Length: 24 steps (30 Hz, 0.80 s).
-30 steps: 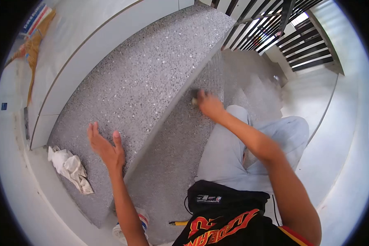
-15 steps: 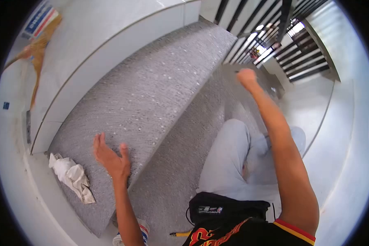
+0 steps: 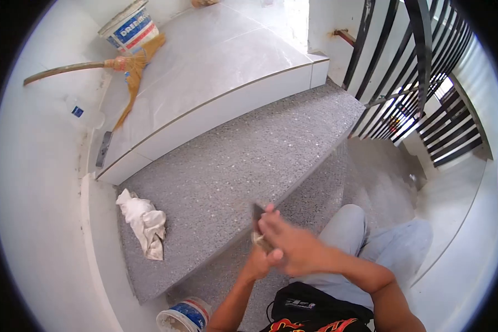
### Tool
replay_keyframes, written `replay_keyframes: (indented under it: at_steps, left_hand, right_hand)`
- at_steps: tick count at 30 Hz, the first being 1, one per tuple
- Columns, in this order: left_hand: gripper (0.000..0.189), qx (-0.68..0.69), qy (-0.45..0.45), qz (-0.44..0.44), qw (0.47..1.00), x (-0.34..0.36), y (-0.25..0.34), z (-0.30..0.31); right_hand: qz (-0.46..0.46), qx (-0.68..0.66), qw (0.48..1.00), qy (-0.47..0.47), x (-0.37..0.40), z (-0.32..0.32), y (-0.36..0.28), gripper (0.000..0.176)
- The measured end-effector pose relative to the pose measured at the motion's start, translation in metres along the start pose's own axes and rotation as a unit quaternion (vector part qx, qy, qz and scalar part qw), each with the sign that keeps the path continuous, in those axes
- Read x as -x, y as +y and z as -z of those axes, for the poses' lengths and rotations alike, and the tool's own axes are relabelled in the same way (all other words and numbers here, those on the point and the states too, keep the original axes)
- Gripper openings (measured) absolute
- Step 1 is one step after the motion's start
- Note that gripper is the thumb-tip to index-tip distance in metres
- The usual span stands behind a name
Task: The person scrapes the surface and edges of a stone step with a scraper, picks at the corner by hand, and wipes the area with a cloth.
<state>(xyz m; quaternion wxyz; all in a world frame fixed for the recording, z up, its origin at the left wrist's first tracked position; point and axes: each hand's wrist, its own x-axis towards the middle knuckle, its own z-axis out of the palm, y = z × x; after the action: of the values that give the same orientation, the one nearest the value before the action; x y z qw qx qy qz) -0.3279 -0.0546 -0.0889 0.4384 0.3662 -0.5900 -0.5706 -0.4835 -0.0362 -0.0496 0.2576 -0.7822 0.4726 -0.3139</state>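
Both hands meet over the front edge of the speckled grey step point(image 3: 232, 155). A dark, flat, blade-like tool point(image 3: 258, 212), smeared by motion, pokes up from between them; its exact kind I cannot make out. My left hand point(image 3: 257, 262) is closed around its lower part, mostly covered by the other hand. My right hand point(image 3: 296, 243) presses over the tool from the right, fingers together. On the step to the left lies a crumpled whitish cloth point(image 3: 144, 223), apart from both hands.
A white bucket point(image 3: 183, 315) with a blue and red label stands below the step at lower left. On the tiled landing point(image 3: 216, 61) are a broom point(image 3: 116, 64) and another labelled bucket point(image 3: 131, 27). Black railing bars point(image 3: 379, 47) border the stairs descending at right.
My right hand has come back from far right, and my left hand, open before, has moved right to meet it around the tool. The camera view has shifted, showing more of the landing.
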Motion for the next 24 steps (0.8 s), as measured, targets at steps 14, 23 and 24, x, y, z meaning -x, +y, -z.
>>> replay_keyframes:
  at_steps: [14,23,24]
  left_hand:
    - [0.068,-0.589,0.393,0.075,0.702,0.118,-0.039,0.29]
    - [0.06,-0.635,0.385,-0.002,0.669,0.114,-0.042,0.288]
    - [0.06,-0.63,0.376,-0.004,0.68,0.112,-0.039,0.285]
  right_hand:
    - [0.014,-0.018,0.994,-0.108,-0.17,-0.124,-0.075,0.069]
    - [-0.011,0.055,0.994,-0.096,-0.25,-0.248,-0.107,0.081]
    - [-0.024,0.062,0.993,-0.093,-0.256,-0.258,-0.095,0.081]
